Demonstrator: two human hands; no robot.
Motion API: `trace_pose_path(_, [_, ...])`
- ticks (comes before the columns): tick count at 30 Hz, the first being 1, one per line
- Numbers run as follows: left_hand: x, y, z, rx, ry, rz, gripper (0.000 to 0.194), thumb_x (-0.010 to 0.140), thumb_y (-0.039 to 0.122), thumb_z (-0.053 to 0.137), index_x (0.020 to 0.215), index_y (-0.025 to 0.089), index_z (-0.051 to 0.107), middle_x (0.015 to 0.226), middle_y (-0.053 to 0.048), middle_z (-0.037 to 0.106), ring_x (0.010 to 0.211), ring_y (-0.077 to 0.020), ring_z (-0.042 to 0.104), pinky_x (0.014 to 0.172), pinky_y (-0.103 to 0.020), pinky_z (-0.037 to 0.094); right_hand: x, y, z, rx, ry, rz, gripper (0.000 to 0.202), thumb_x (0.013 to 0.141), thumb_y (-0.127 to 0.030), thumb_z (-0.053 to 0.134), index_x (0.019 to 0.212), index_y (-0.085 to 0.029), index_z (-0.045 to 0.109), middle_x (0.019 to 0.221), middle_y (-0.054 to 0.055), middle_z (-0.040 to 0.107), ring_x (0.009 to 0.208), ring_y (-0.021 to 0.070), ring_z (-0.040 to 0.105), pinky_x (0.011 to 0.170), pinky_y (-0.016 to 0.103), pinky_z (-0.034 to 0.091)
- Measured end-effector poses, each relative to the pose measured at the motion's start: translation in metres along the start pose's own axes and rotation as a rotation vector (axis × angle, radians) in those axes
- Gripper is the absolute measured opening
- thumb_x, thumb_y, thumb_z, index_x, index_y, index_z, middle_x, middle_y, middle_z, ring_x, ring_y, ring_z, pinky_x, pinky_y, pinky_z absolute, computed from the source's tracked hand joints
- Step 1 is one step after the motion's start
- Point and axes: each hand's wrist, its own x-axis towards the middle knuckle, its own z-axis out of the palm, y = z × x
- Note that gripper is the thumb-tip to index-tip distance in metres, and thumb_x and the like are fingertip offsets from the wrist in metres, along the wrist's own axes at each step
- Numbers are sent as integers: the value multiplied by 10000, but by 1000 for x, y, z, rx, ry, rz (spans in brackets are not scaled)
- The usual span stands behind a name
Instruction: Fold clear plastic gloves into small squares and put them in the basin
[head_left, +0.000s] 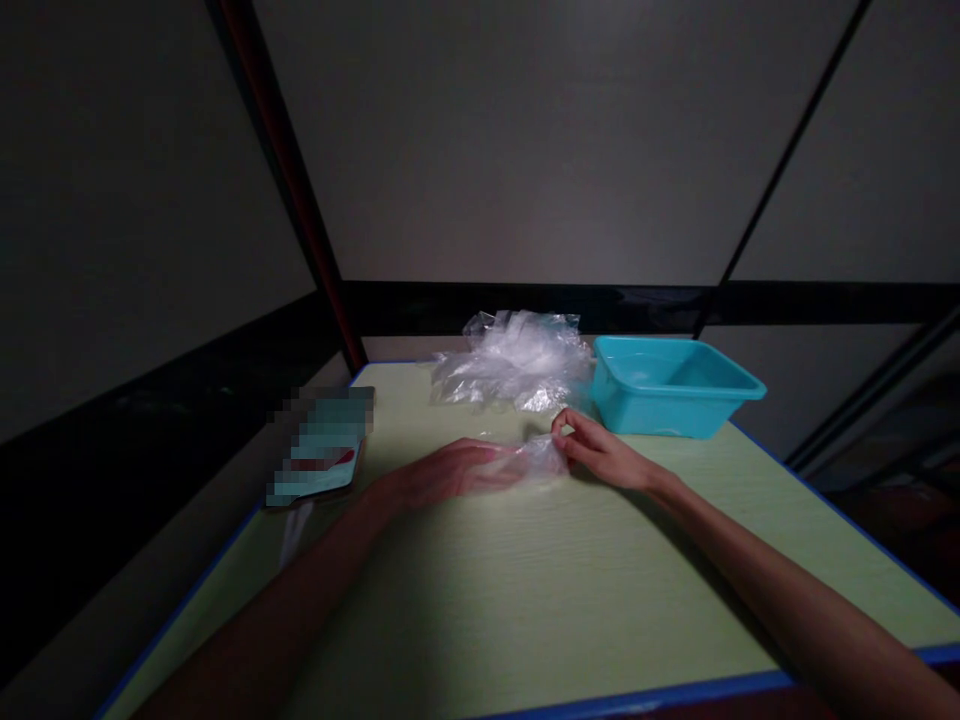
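A thin, clear plastic piece [546,456], bag-like in look, is stretched between my two hands above the table. My left hand [457,468] reaches into or behind it, fingers stretched out to the right and seen through the film; they are slightly blurred. My right hand [596,450] pinches the right end of the plastic between thumb and index finger. Just beyond the hands lies a crumpled heap of clear plastic [517,360]. Whether the piece is a bag or a glove I cannot tell.
An aqua plastic basin [660,410] stands at the back right, close to my right hand. On the left edge lies a phone-like device [322,450], its screen pixelated, with a pale strip [296,535] near it. The pale green table [480,600] has blue edging; wall panels rise behind.
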Motion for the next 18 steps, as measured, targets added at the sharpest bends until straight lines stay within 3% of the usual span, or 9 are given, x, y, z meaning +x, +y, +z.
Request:
trace_pose_path(7, [8, 3, -11, -103, 51, -129, 309, 780, 265, 485, 1035, 114, 570, 1050, -120, 610, 980, -231, 549, 908, -380, 329, 6, 5, 0, 123, 49, 144, 249, 802, -431, 446, 814, -194, 371, 573, -71, 408, 489, 74, 454, 481, 216, 423])
trace_pose_path(12, [16, 9, -11, -176, 181, -253, 252, 778, 216, 453, 965, 94, 569, 934, -127, 648, 907, -219, 585, 875, -361, 370, 9, 6, 2, 184, 91, 279, 181, 788, -347, 469, 795, -197, 368, 519, -83, 445, 445, 76, 475, 455, 212, 432])
trace_pose_path(18, [19, 6, -15, -245, 199, -273, 242, 751, 185, 474, 958, 80, 543, 949, -143, 640, 883, -218, 596, 872, -350, 379, 12, 6, 6, 156, 197, 358, 110, 759, -227, 468, 797, -189, 373, 447, -90, 471, 369, 72, 467, 368, 172, 369])
